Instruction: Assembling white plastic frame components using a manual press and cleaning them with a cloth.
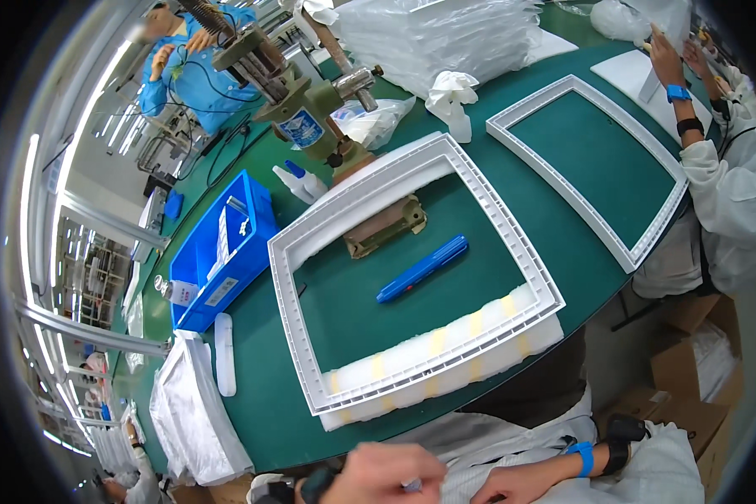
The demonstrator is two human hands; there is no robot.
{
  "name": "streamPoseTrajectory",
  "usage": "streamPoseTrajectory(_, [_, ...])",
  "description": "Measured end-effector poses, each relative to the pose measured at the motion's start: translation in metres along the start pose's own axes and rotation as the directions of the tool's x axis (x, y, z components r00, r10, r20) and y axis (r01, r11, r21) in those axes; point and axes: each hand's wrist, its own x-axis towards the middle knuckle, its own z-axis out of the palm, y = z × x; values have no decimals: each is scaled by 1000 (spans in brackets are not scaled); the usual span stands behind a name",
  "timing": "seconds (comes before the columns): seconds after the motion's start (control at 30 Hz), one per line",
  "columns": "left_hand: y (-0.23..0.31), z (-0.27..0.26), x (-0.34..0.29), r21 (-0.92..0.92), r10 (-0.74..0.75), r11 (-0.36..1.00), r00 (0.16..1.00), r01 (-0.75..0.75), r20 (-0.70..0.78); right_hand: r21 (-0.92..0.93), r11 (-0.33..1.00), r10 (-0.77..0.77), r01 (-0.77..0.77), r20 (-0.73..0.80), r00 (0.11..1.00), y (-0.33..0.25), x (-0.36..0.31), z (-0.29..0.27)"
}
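My left hand (391, 475) is closed at the lower edge, just in front of the table; a small pale bit shows at its fingers, too little to name. My right hand (512, 484) hangs low over my lap, its fingers mostly cut off by the picture's edge. Before me a white plastic frame (291, 315) lies on the green table (336, 315), its near side resting on a foam-wrapped pad (538, 336) with yellowish strips. Inside its opening lie a blue pen-shaped tool (422, 269) and the metal base (386, 227) of a press. Neither hand touches the frame.
The green hand press (311, 126) rises behind the frame. On the left are a blue parts bin (227, 290), a white bottle (301, 182) and white bags (193, 412). Another white frame (554, 185) lies right, beside a co-worker's arms (689, 126). Wrapped stacks (437, 42) stand behind.
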Motion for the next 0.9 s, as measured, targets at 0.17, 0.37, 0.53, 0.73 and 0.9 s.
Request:
streamPoseTrajectory(0.17, [-13, -24, 8, -266, -196, 950, 975, 162, -106, 21, 999, -41, 41, 2, 999, 3, 0, 1])
streamPoseTrajectory(0.37, [-11, -42, 33, -495, -493, 784, 860, 375, -129, 29, 998, -51, 52, -14, 999, 9, 0, 0])
streamPoseTrajectory(0.53, [-17, -37, 47, -320, -412, 886, 885, 335, -215, 19, 999, -41, 41, 3, 999, 6, 0, -4])
streamPoseTrajectory(0.73, [-19, -23, 49, 572, 15, 802, 952, 171, -304, 78, 995, -56, 56, -11, 998, 2, -2, -6])
streamPoseTrajectory(0.9, [-24, -17, 55, 606, 64, 782, 949, 143, -308, 77, 994, -71, 74, -43, 997, 5, -3, -5])
